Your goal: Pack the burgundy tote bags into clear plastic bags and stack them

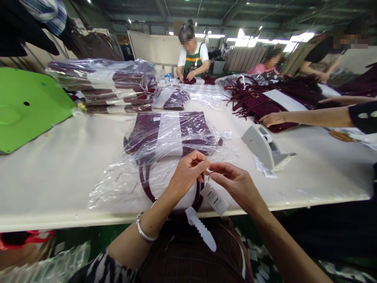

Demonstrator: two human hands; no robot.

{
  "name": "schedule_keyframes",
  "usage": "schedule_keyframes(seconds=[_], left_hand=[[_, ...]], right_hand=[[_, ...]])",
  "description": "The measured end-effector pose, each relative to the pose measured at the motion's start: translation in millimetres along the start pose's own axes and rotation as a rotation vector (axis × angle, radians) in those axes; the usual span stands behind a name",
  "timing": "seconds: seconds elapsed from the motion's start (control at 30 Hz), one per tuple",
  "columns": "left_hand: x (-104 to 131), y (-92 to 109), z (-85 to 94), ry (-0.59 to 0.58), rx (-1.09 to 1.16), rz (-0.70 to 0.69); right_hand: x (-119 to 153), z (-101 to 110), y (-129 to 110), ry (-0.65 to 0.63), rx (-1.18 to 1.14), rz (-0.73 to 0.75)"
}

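We've got a dk maroon bag [141,131] lying flat on the tbl [59,169], body under clear plastic [112,188] w/ a wide white band [169,133] down its middle. Handles [144,179] loop toward us. White tag [215,198] w/ blk print hangs tilted on a thin cord [209,179] by the handles; white wavy-edged strip [203,230] hangs at their near end.

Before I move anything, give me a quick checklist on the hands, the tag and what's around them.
1. Left hand and right hand meeting at the tag's cord: ok.
2. Tag print facing the camera: ok.
3. Cord fastened to the bag handle: cannot tell, fingers cover the spot.
4. White strip wholly on the table: not ok, it hangs over the front edge.
5. Grey dispenser apart from both hands: ok.
6. Co-worker's hand apart from them: ok, it's on the burgundy bags.
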State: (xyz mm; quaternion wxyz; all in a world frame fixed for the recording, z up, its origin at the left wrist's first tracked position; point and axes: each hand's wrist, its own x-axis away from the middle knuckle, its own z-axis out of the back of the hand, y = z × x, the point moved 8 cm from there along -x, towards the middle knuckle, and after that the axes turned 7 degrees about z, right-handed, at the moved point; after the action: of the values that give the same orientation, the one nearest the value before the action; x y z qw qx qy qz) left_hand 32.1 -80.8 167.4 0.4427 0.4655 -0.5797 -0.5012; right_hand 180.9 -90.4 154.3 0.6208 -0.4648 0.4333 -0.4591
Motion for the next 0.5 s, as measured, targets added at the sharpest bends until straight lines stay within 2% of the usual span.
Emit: schedule_keyframes(seconds=[0.1, 0.23, 0.43, 0.5], left_hand=[[-0.6, 2.8, 6.3, 0.060, -0.058, -0.027], [1.0, 3.3, 11.4, 0.096, -0.097, -0.046], [5.9, -19.1, 8.6, -0.135, -0.035, 0.086], [4.0, -27.1, 11.5, -0.212, -0.151, 0.106]], right_hand=[[-10.1, -17.6, -7.7, 0.021, -0.045, 0.052], [-16.0, -21.2, -7.0, 0.011, -0.098, 0.050], [-11.0, -35.8, 19.0, -0.212, -0.565, -0.291], [-11.1, -34.8, 23.4, -0.204, -0.629, -0.321]])
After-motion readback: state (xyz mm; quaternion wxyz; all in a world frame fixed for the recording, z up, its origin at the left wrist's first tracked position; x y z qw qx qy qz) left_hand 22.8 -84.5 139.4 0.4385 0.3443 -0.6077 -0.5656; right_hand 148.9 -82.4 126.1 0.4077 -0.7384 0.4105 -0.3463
